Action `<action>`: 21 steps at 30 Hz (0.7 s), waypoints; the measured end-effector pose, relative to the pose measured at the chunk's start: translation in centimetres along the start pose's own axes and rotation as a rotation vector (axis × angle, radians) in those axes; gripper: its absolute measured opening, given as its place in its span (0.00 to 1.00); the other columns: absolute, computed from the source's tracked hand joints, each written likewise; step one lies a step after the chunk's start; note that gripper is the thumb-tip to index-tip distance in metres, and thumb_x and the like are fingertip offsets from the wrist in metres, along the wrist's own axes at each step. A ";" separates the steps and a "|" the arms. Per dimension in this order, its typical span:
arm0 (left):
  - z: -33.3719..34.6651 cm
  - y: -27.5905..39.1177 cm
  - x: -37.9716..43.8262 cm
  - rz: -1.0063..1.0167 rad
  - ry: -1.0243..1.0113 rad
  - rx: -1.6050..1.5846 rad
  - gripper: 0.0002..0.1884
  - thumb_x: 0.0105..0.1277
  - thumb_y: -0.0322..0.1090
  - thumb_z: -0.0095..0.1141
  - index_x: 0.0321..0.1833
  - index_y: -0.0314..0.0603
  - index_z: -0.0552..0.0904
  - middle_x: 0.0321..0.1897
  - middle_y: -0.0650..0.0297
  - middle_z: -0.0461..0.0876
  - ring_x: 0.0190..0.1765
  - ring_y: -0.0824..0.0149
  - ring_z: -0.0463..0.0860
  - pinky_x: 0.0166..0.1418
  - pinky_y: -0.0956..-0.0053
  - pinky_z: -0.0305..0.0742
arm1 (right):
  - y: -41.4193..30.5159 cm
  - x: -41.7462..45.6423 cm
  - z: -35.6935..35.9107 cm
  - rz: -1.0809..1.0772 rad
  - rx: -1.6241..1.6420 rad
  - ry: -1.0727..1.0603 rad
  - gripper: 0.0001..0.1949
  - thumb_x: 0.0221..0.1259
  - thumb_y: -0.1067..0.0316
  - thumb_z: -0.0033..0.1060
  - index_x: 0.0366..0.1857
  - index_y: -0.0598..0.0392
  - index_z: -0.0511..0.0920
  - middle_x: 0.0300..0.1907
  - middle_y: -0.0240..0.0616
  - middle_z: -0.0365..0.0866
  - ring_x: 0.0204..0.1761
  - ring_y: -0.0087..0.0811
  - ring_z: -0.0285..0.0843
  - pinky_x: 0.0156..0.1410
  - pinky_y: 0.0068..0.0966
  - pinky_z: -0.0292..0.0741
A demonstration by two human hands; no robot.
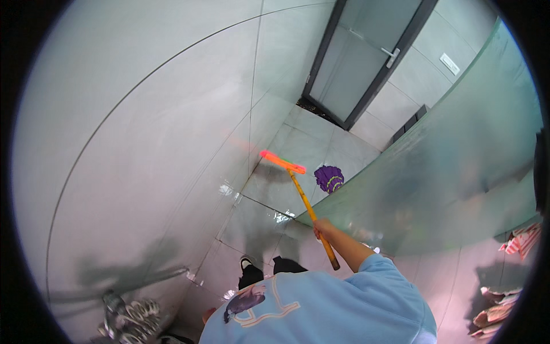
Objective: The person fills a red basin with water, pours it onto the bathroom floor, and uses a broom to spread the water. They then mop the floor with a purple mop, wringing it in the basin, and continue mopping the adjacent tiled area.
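My right hand is closed around the yellow pole of a floor squeegee. The pole's lower end extends past my wrist, near my light blue shirt. At its far end, the bright orange and pink squeegee head is over the tiled floor, close to the left wall. Right of that head, a purple mop head with yellow-green bands lies by the glass partition's edge. Only a small part of my left hand shows beside the shirt's left edge; its fingers and anything in it are hidden.
A frosted glass partition stands to the right. Beyond the floor is a dark-framed glass door. A light tiled wall rises on the left, with a coiled hose low down. Striped cloth hangs at far right.
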State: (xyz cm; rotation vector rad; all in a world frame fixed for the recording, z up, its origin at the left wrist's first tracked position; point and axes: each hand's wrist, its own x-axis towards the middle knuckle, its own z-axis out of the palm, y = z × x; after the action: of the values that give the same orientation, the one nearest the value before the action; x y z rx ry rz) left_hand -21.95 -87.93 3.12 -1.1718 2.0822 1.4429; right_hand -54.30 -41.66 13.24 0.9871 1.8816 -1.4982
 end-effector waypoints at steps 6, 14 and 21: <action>-2.7 11.2 11.4 0.071 -0.251 -0.209 0.10 0.55 0.30 0.52 0.40 0.37 0.77 0.23 0.62 0.77 0.23 0.71 0.77 0.24 0.79 0.72 | -5.9 2.7 4.2 -0.097 0.131 0.116 0.09 0.50 0.72 0.46 0.15 0.61 0.69 0.08 0.41 0.65 0.07 0.35 0.63 0.13 0.32 0.61; 8.2 41.4 14.2 0.385 -0.446 -0.159 0.11 0.56 0.25 0.50 0.43 0.35 0.76 0.26 0.63 0.77 0.28 0.73 0.76 0.30 0.82 0.70 | -18.3 13.4 3.4 0.071 0.091 0.391 0.09 0.51 0.73 0.43 0.19 0.65 0.72 0.12 0.45 0.71 0.12 0.39 0.71 0.16 0.35 0.66; 14.4 55.7 17.8 0.323 -0.524 0.198 0.15 0.56 0.34 0.53 0.45 0.35 0.76 0.30 0.60 0.79 0.33 0.70 0.78 0.38 0.78 0.72 | -31.3 23.9 -1.2 0.085 0.060 0.369 0.09 0.53 0.73 0.42 0.24 0.68 0.73 0.15 0.46 0.73 0.14 0.38 0.73 0.16 0.33 0.66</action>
State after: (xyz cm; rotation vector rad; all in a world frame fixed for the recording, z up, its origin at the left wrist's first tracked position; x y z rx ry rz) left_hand -78.69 -74.93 18.68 -0.3352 2.0214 1.4380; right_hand -93.63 -39.02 13.05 1.4336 2.0193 -1.4027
